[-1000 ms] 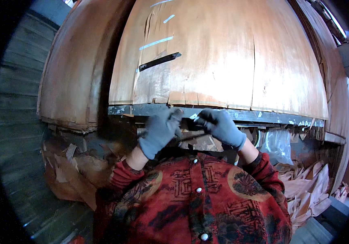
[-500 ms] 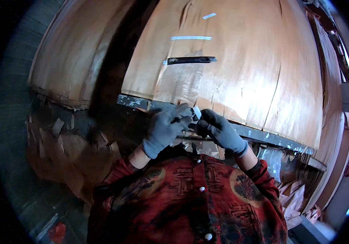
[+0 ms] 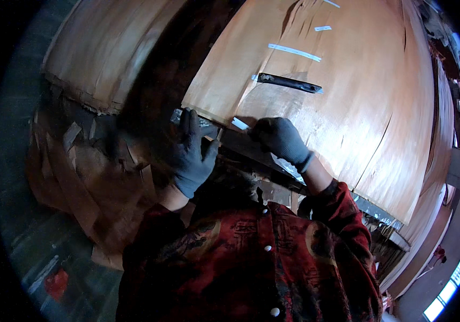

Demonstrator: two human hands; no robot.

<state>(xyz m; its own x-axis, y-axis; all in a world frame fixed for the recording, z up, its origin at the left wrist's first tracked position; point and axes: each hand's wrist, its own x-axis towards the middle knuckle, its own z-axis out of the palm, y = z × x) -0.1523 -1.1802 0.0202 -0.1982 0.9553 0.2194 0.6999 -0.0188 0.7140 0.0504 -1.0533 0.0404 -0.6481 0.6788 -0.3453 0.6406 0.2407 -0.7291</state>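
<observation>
A large pale veneer sheet (image 3: 342,107) covers the surface in front of me. Near its front left corner my right hand (image 3: 283,140), in a grey glove, is closed with its fingertips at one end of a short white tape strip (image 3: 240,123). The strip's other end points left, along the sheet's front edge. Just left of it my left hand (image 3: 193,155), also gloved, holds nothing; its fingers are stretched out beside the sheet's corner. A dark, narrow bar-shaped tool (image 3: 290,83) lies on the veneer beyond my right hand.
More white strips, one long (image 3: 294,52) and one short (image 3: 323,28), lie farther up the sheet. A second veneer stack (image 3: 96,53) stands at the left across a dark gap. Torn brown veneer scraps (image 3: 80,188) pile on the floor below it.
My hands have moved apart: the left went left with fingers stretched out, the right stayed near the sheet's edge with the tape strip. The view has turned, tilting the sheet.
</observation>
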